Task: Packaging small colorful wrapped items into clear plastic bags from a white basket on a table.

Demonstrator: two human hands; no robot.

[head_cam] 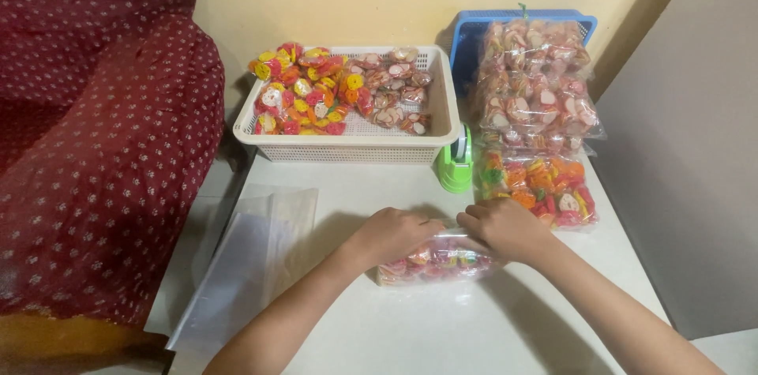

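Head view is showing me both hands closing on a clear bag of sweets (433, 258) at table centre: left hand (393, 234) at nine o'clock, right hand (505, 226) at two o'clock, fingers curled and pressing its crinkly film. I am judging it light, soft and slippery, best gripped by the ends.
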